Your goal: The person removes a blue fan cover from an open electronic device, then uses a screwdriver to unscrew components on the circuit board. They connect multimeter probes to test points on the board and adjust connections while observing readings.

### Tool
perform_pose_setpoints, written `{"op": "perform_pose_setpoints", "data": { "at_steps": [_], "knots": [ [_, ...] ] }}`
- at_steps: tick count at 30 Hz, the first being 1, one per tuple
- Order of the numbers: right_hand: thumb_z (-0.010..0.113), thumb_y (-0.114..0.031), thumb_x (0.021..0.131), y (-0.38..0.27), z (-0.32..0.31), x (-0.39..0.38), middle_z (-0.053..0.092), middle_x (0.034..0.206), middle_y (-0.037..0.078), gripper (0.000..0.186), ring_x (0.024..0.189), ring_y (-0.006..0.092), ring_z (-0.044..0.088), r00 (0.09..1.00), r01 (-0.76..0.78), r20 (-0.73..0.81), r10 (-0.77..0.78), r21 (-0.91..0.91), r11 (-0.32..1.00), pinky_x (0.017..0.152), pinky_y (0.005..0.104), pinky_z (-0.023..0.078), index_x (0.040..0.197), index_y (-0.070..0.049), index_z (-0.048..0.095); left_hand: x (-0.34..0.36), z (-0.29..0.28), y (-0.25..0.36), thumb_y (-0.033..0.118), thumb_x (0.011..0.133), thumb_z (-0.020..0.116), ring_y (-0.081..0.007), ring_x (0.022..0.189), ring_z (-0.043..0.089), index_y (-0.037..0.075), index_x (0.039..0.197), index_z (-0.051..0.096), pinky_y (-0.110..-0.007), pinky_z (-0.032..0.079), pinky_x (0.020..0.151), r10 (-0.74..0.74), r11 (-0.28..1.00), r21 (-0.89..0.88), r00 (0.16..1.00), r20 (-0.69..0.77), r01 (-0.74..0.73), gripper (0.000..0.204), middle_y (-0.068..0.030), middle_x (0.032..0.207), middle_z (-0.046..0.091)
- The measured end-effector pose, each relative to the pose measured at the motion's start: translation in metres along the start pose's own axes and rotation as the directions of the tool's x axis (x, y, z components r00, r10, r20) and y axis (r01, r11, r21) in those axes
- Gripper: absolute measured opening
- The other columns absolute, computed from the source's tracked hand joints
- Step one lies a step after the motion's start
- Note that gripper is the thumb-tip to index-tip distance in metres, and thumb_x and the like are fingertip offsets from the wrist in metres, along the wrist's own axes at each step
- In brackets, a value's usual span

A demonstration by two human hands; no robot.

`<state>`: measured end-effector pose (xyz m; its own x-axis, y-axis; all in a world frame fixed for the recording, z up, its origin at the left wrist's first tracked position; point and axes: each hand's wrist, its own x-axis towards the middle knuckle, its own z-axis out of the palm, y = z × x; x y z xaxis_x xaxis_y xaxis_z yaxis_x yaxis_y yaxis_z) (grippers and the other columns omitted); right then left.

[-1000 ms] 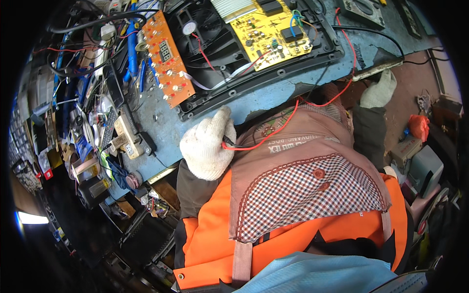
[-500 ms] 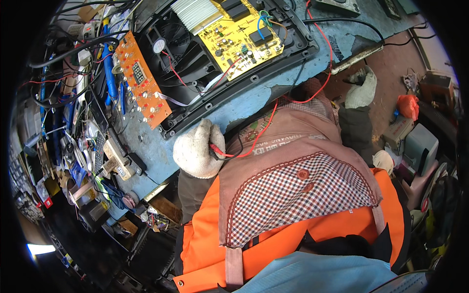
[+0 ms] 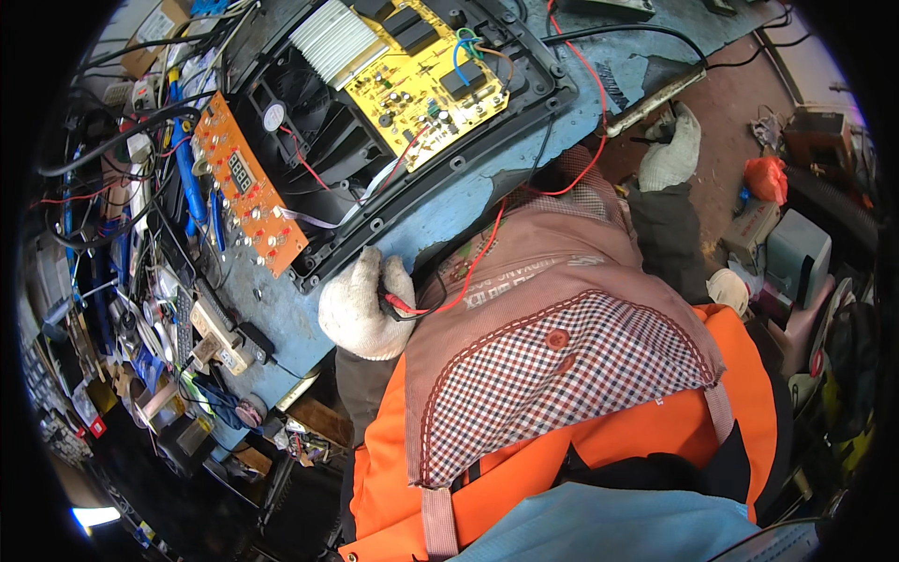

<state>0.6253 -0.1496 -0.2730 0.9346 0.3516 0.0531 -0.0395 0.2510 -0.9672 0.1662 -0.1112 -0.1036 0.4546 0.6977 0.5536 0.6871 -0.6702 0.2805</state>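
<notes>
Blue, worn and chipped: the workbench (image 3: 295,323), largest item in my view, carries the black housing (image 3: 417,197), which I take as landmark. Within the housing, toward its right, I record a yellow circuit board (image 3: 421,94) with a silver finned block (image 3: 337,42) beside it. Across the housing's left side lies an orange display board (image 3: 251,199), tilted. The left hand (image 3: 361,309), in a white knitted glove, is just in front of the housing's near left corner, fingers closed on the red lead (image 3: 604,122). The right hand (image 3: 672,150), likewise gloved, is past the housing's right end, off the bench edge, fingers curled; I cannot tell whether it grips the thin dark item there.
</notes>
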Motion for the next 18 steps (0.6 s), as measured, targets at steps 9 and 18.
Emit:
{"op": "perform_pose_setpoints", "data": {
  "at_steps": [9,18],
  "knots": [
    [0.051,-0.025,0.118,-0.029,0.021,-0.017,0.066,0.1,0.002,0.034,0.077,0.0093,0.058,0.996,0.056,0.076,-0.052,-0.045,0.997,0.073,0.0289,0.051,0.134,-0.002,0.069,-0.022,0.004,-0.002,-0.003,0.09,0.085,-0.0343,0.078,0.076,-0.005,0.114,0.08,-0.041,0.062,0.073,-0.039,0.999,0.032,0.996,-0.077,0.042,0.025,-0.0203,0.093,0.079],
    [0.055,-0.023,0.116,-0.019,0.016,-0.013,0.064,0.102,0.0,0.03,0.088,0.0089,0.059,0.999,0.025,0.021,-0.027,0.068,0.997,0.079,0.0278,0.051,0.135,-0.002,0.066,-0.026,0.018,-0.019,0.0,0.092,0.087,-0.031,0.088,0.08,-0.008,0.115,0.08,-0.038,0.064,0.078,-0.019,1.0,-0.009,0.987,-0.159,0.018,0.025,-0.0206,0.101,0.082]
  ]
}}
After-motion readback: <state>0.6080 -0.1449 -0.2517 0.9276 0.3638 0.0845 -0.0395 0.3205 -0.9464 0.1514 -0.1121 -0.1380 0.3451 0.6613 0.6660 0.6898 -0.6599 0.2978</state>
